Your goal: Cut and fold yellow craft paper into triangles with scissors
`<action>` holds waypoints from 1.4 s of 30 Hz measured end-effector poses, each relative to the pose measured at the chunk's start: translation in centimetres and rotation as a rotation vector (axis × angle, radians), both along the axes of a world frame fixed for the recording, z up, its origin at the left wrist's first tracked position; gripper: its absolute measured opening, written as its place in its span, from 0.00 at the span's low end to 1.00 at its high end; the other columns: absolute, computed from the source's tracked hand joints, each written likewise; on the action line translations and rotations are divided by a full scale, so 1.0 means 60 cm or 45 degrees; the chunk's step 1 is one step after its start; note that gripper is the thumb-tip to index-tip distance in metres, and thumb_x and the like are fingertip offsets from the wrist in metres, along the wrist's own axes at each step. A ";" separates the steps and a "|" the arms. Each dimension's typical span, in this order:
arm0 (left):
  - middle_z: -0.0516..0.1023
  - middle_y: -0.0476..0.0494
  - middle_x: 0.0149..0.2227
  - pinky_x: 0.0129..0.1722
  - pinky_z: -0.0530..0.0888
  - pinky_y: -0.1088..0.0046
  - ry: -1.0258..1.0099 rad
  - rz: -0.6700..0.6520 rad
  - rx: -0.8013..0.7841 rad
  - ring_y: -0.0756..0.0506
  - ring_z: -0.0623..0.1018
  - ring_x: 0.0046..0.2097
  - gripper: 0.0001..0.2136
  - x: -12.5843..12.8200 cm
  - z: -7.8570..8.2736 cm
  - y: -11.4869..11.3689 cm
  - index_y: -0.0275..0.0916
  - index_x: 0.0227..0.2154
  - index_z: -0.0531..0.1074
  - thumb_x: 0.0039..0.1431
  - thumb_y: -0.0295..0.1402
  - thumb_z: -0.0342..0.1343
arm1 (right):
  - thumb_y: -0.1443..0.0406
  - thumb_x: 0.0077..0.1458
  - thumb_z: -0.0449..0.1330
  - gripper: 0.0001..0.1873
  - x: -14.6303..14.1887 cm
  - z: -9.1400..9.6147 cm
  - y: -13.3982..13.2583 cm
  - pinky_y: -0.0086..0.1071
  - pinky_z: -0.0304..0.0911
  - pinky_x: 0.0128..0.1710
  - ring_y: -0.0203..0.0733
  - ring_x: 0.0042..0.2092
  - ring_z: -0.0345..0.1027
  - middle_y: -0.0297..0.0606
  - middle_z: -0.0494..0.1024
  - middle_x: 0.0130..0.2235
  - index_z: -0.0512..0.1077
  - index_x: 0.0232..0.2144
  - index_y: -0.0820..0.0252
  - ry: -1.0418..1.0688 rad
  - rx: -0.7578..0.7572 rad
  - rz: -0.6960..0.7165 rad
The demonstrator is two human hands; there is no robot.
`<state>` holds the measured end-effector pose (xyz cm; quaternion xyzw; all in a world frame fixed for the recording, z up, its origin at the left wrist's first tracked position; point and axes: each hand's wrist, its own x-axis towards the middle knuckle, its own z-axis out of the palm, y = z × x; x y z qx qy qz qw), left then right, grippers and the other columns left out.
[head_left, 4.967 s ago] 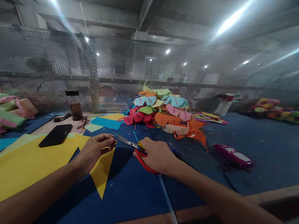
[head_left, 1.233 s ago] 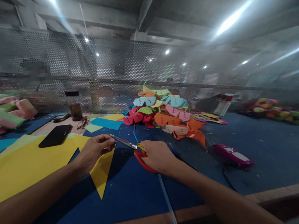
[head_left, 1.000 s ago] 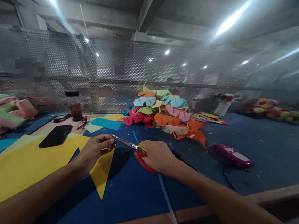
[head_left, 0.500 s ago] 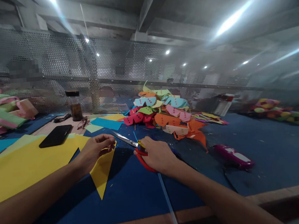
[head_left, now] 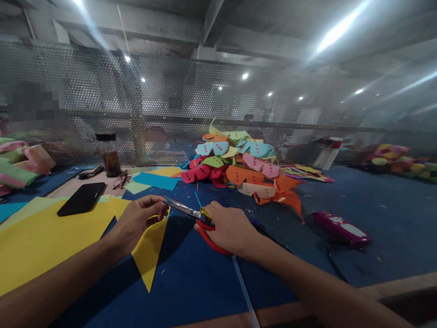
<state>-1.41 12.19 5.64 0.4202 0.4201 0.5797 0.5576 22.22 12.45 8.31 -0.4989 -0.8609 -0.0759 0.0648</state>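
My left hand (head_left: 134,225) is closed in a pinch on a yellow foam or paper piece (head_left: 150,254), which hangs down to a pointed corner over the blue mat (head_left: 198,283). In my right hand (head_left: 234,229) are scissors (head_left: 184,207) with red and yellow handles, gripped with the fingers in the loops. Their blades point left and their tips reach my left fingertips. The blades look nearly closed; whether they touch the yellow piece is hidden by my fingers. A larger yellow sheet (head_left: 53,245) lies under and beside my left forearm.
Colourful cut-out pieces (head_left: 242,169) are heaped beyond my hands. A black phone (head_left: 82,199) rests on the yellow sheet, with a lidded jar (head_left: 110,155) behind. To the right lies a purple device (head_left: 341,230). A clear strip (head_left: 247,299) crosses the table edge. A perforated screen (head_left: 175,111) stands behind.
The scissors and my right hand have shifted slightly left, bringing the blade tips against my left fingertips. My left hand and the yellow piece are almost unmoved.
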 end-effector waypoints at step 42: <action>0.75 0.49 0.26 0.29 0.67 0.77 0.050 -0.045 0.010 0.52 0.70 0.28 0.15 0.000 -0.002 0.001 0.36 0.25 0.77 0.41 0.39 0.75 | 0.52 0.64 0.53 0.18 0.001 0.013 -0.001 0.34 0.60 0.38 0.50 0.43 0.77 0.43 0.82 0.41 0.75 0.42 0.58 -0.011 -0.062 -0.040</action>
